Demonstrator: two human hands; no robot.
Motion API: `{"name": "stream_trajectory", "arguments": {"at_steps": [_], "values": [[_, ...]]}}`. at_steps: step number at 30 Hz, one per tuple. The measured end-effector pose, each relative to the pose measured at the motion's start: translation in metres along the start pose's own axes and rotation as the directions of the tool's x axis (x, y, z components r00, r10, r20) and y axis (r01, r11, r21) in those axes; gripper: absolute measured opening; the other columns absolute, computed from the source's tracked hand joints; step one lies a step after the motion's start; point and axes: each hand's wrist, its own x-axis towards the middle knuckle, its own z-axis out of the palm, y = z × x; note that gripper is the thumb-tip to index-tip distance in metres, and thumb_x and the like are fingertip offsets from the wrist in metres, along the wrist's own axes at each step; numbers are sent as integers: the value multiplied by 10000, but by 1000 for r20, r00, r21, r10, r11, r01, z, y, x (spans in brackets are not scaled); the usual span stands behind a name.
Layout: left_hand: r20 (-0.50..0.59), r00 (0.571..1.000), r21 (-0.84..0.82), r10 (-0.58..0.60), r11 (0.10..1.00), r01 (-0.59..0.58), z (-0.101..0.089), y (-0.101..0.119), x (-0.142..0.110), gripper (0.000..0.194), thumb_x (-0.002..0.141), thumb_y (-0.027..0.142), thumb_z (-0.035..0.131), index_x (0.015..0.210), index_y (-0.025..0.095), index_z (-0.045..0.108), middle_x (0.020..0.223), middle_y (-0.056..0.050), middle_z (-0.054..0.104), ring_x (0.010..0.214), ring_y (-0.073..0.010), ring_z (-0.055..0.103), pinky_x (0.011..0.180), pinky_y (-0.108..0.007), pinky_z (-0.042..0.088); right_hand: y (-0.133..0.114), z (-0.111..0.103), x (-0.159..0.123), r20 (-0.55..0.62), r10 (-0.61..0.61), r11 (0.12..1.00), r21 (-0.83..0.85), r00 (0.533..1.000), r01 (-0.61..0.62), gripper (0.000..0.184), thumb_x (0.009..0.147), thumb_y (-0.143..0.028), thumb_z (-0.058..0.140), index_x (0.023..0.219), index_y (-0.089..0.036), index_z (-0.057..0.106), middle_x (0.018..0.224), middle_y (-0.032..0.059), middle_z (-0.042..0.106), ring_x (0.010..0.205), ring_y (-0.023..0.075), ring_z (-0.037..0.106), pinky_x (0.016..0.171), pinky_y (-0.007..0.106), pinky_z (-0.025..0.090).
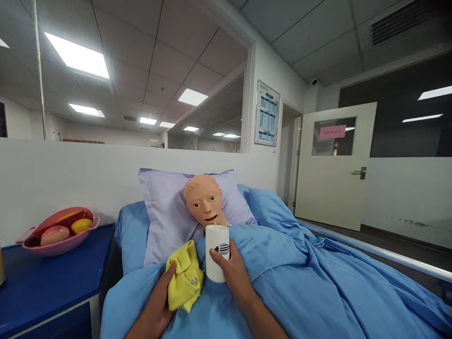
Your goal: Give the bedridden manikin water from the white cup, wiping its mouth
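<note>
A white cup (213, 263) with a black striped print stands upright in the grip of my right hand (231, 266), its thumb across the front. From the cup's top a thin straw (215, 223) rises toward the open mouth of a manikin (202, 200); whether it touches the lips I cannot tell. My left hand (164, 294) is closed on a bunched yellow cloth (185, 278), just left of the cup. The manikin lies with its head on a lilac pillow (160, 207), covered up to the neck by a blue quilt (278, 263).
At the left, a blue bedside cabinet (67, 282) carries a pink basket (49, 248) of fruit. A metal bed rail (381, 252) runs along the right side. Beyond it a door (332, 188) stands ajar. Behind the bed is a low white wall (88, 174) with glass above.
</note>
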Motion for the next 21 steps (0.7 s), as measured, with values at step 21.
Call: {"name": "stream_trajectory", "arguments": {"at_steps": [21], "values": [[854,376,430,358,-81,-899,136,70,74,335,806,235,636,1138,259,672,1411,-85,536,1404,-282,363,1214,-518,54,-5,-6,-4,-325,-150,989,-66,934,136,531,741,-484,712,1156,-224,507,953,26,652,837,227,613,754,351,488]]}}
